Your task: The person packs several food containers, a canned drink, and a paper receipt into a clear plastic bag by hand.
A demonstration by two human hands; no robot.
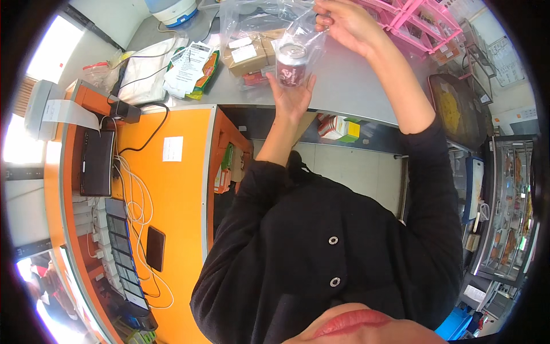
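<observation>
A dark red drink can (292, 72) with a silver top stands upright inside a clear plastic bag (316, 56). My left hand (294, 99) cups the can's lower end from the near side, thumb and fingers spread around it. Higher up and to the right, my right hand (347, 26) pinches the gathered upper part of the bag. Just left of the can, a brown paper package (253, 64) with white labels sits in another clear bag. A red packet (255, 78) lies at its near side, partly hidden.
Printed slips (189, 71) lie on packets at the steel counter's (352, 81) left. Pink plastic baskets (412, 21) stand at the back right. The orange desk (184, 189) holds a phone (155, 248), looped cables and a row of tablets (122, 249). A glass display cabinet (507, 206) stands right.
</observation>
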